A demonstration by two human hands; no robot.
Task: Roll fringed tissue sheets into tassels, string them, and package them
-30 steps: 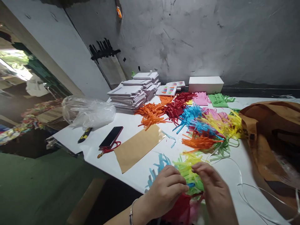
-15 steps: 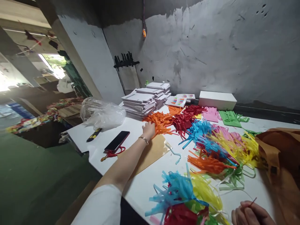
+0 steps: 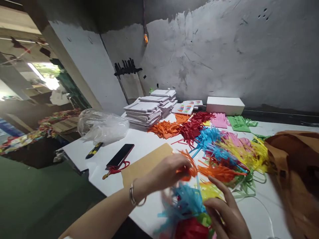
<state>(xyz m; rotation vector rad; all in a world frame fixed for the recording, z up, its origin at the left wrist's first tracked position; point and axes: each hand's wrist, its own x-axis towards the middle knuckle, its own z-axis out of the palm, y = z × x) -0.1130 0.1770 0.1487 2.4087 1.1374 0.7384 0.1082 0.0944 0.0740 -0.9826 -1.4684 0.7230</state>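
Observation:
My left hand [image 3: 171,169], with a bracelet at the wrist, is closed around an orange paper tassel [image 3: 190,167] and holds it above the table. My right hand [image 3: 225,210] is just to the right and nearer to me, its index finger stretched toward the tassel and apart from the thumb. I see nothing held in it, though its palm side is partly hidden. Beneath the hands lies a bundle of strung tassels, with blue [image 3: 188,199], yellow [image 3: 211,192] and dark red [image 3: 191,229] strips. Another orange tassel [image 3: 221,172] lies beyond my right fingers.
Farther back are piles of orange strips [image 3: 165,128], red strips [image 3: 190,131] and blue strips [image 3: 208,137]. A brown bag [image 3: 294,159] stands at right. At left lie a phone [image 3: 121,155], a cutter knife [image 3: 94,150] and a clear plastic bag [image 3: 104,126]; white packets [image 3: 143,113] are stacked behind.
My left hand has come from the orange pile toward me and right, bringing an orange tassel. My right hand has moved up and left, its earlier pinch on a thin reddish strand no longer visible.

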